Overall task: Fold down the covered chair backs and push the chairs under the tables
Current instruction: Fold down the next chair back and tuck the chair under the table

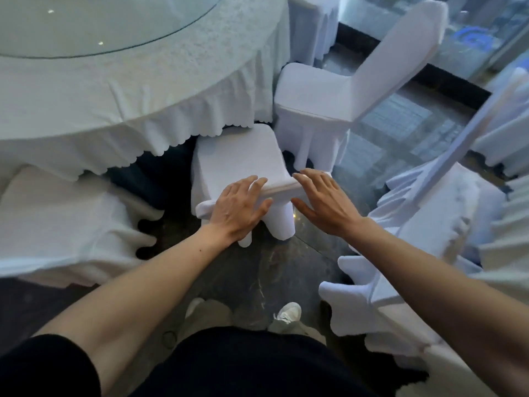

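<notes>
Chair [240, 156]: frame centre, back folded, front under table [114, 96] skirt.
Left hand [239, 209]: fingers flat, spread on rear edge.
Right hand [323, 202]: open, beside edge; contact unclear.
Push axis: away, toward upper left.

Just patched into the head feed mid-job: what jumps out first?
Both bare hands sit at centre frame: the left hand lies flat on the back edge of a white-covered chair whose back is already folded down, the right hand open beside it. The chair's front is tucked under the scalloped tablecloth of the round table. To the right, another covered chair stands with its back upright.
</notes>
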